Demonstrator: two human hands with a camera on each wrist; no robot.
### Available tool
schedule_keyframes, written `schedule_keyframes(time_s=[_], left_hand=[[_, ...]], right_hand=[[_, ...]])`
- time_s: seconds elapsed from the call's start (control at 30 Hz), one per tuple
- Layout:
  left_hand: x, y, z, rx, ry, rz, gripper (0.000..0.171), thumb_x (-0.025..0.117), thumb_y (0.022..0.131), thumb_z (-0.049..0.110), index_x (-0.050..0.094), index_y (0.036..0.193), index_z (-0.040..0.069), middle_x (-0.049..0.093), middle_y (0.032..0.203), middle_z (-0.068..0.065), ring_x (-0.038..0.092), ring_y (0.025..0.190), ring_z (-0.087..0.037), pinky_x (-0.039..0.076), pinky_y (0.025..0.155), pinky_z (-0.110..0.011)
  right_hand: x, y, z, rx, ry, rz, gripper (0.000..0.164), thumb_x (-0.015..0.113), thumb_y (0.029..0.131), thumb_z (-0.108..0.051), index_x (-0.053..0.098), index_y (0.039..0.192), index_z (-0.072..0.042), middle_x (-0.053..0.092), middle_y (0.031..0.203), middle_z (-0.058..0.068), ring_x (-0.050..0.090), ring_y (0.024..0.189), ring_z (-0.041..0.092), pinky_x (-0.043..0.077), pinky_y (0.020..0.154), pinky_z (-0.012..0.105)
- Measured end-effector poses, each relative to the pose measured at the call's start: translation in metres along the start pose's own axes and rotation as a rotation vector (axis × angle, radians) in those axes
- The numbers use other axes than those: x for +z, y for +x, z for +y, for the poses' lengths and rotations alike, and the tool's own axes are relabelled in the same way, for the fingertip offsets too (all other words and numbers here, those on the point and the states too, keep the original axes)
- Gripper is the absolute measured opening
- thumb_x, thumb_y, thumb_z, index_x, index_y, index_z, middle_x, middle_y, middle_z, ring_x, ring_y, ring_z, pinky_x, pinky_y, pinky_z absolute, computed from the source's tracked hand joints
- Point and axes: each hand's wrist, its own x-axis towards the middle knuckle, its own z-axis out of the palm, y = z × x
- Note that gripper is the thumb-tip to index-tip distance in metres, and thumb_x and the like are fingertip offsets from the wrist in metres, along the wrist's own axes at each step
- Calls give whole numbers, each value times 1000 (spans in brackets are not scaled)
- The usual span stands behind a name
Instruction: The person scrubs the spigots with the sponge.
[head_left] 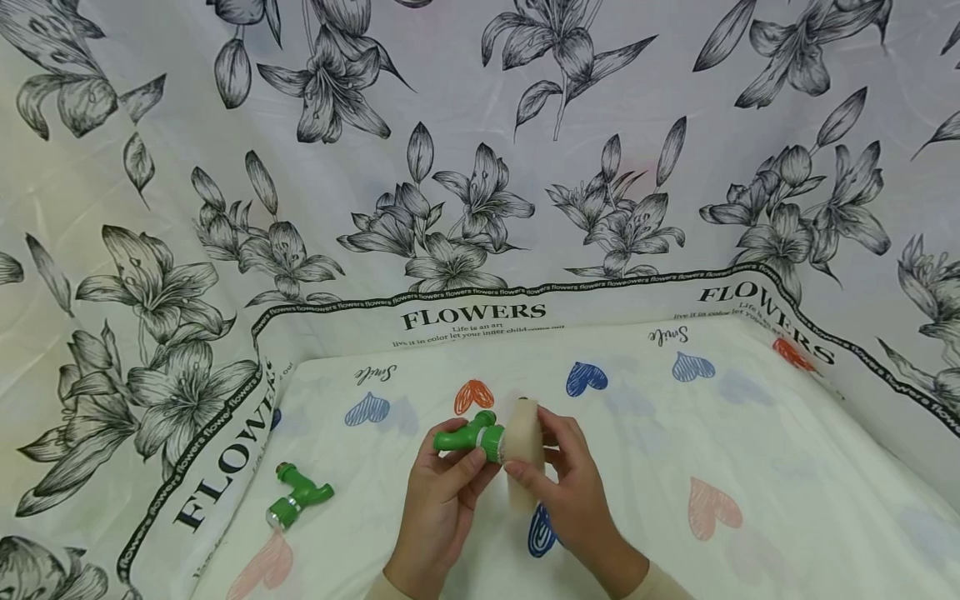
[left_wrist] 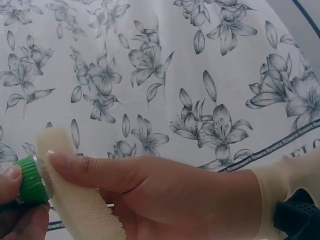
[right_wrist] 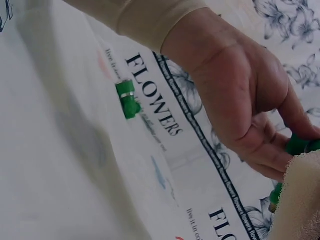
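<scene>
A green plastic tap (head_left: pixel 471 435) lies sideways in my left hand (head_left: pixel 444 500), its body pinched between thumb and fingers. My right hand (head_left: pixel 581 492) holds a thick cream sponge (head_left: pixel 527 454) by its edges, thumb on the near side and fingers behind. The ribbed end of the tap touches the sponge's face. In the left wrist view the thumb presses on the sponge (left_wrist: pixel 82 200), beside the ribbed green collar (left_wrist: pixel 34 180). The right wrist view shows the left hand (right_wrist: pixel 240 95) at the tap, partly hidden by the sponge (right_wrist: pixel 300 200).
A second green tap (head_left: pixel 296 497) lies on the white cloth (head_left: pixel 637 517) to the left of my hands. The cloth carries printed hearts. A flower-printed curtain (head_left: pixel 480 108) rises behind and along both sides.
</scene>
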Motion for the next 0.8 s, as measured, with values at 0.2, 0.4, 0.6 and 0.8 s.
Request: schedule_keyframes(time_s=[0.2,0.4,0.6,0.8], left_hand=[[2,2,-1,3,31,97,44,70,99,-15,54,136,3,68,133,-22,75,111,-25,62,96,-37],[4,4,-3,15,56,163,46,72,97,-15,54,136,1,68,125,-19,73,101,-20,64,88,-31],[4,2,-2,2,60,160,45,72,97,-14,55,135,5,66,127,-20,72,106,-23,64,92,-35],[2,-1,-2,-17,61,116,47,73,99,-12,52,138,3,65,136,-23,73,115,-28,60,99,-44]], right_hand=[[6,-6,-4,-72,-36,-19,73,89,94,-17,54,158,-21,56,136,-1,56,127,25,57,103,36],[8,-9,-2,-185,-97,-27,77,92,91,-13,55,158,-18,56,136,0,57,125,24,59,99,37],[5,-6,0,-171,-113,-27,77,93,91,-16,55,158,-19,57,134,-4,58,124,23,59,99,35],[0,-1,1,-89,-82,-40,73,91,93,-19,56,157,-19,58,133,-3,57,125,24,58,101,36]])
